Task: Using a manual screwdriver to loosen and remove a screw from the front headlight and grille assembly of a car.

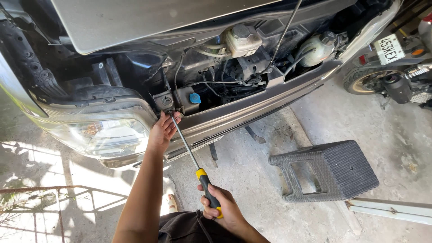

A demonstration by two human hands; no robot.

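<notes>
A long screwdriver (186, 146) with a yellow and black handle runs from my right hand up to a bolt area beside the headlight (103, 135) of a car. My right hand (222, 208) grips the handle low in the view. My left hand (163, 129) rests on the car's front edge and steadies the metal shaft near its tip, fingers around it. The tip meets a black bracket (165, 101) at the corner of the open engine bay.
The raised bonnet (148, 18) is above. A blue cap (195, 98), white fluid reservoirs (243, 40) and hoses fill the bay. A dark plastic step stool (326, 171) lies on the concrete floor to the right. A motorcycle (396, 72) stands at the far right.
</notes>
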